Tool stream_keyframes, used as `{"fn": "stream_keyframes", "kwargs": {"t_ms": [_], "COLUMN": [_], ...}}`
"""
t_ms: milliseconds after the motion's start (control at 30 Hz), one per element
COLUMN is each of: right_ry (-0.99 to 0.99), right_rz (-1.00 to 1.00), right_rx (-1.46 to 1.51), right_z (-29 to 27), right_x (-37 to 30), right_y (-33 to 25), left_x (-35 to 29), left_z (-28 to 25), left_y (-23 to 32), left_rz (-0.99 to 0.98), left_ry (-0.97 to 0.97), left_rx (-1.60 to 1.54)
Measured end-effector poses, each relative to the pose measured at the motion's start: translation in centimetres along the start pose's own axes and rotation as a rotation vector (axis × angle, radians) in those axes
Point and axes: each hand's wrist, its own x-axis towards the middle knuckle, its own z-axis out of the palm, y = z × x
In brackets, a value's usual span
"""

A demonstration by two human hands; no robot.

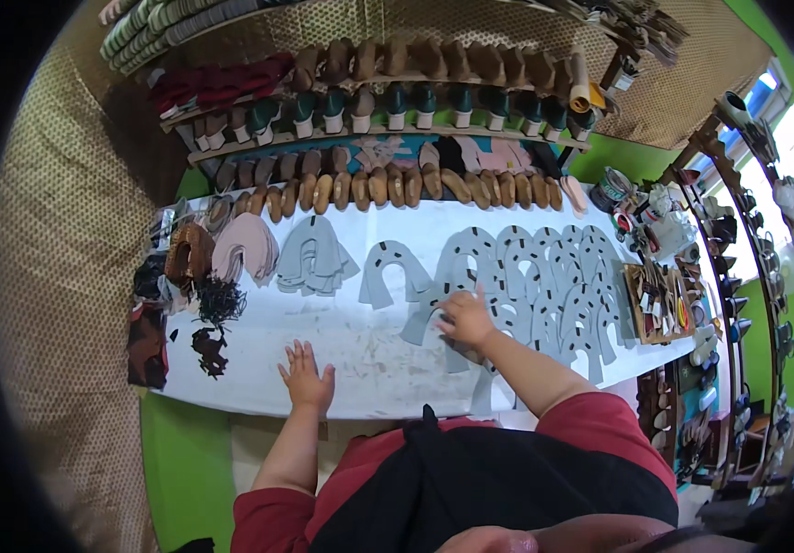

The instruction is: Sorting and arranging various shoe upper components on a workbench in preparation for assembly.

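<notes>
Green walls and shelves of shoe forms (425, 106) surround a white desk (263, 355), with a row of brown shoe forms (379, 187) along its far edge. Many grey curved pieces (581, 318) with short black marks lie overlapping over its right half. One single grey arch (377, 284) lies to their left, then a grey stack (301, 273) and a pink stack (239, 240). Black scraps (220, 300) lie near the pink stack, beside a brown basket (190, 251).

The left hand (309, 380) is spread, palm down and empty, at the near part of the desk. The right hand (466, 320) is over the left side of the grey curved pieces, its fingers partly bent; I cannot tell whether it grasps one. A tool box (638, 309) sits to their right.
</notes>
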Motion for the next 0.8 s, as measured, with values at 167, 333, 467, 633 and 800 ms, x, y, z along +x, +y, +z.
{"fn": "stream_keyframes", "kwargs": {"t_ms": [167, 333, 467, 633, 800], "right_ry": [-0.098, 0.145, 0.174, 0.006, 0.044], "right_rz": [-0.413, -0.448, -0.411, -0.457, -0.077], "right_rx": [-0.113, -0.119, -0.024, 0.040, 0.084], "right_z": [3.0, 5.9, 3.6, 2.8, 3.1], "right_x": [-0.2, -1.5, -1.4, -1.1, 4.2], "right_y": [-4.8, -3.2, -3.4, -1.7, -2.3], "left_x": [0.3, 0.7, 0.8, 0.9, 1.0], "left_z": [0.1, -0.4, -0.2, -0.5, -0.4], "left_y": [-0.2, -0.1, -0.6, -0.6, -0.6], "left_rz": [0.006, 0.010, 0.014, 0.015, 0.007], "left_ry": [-0.026, -0.057, -0.065, -0.081, -0.097], "left_rx": [-0.016, -0.026, -0.028, -0.017, -0.009]}}
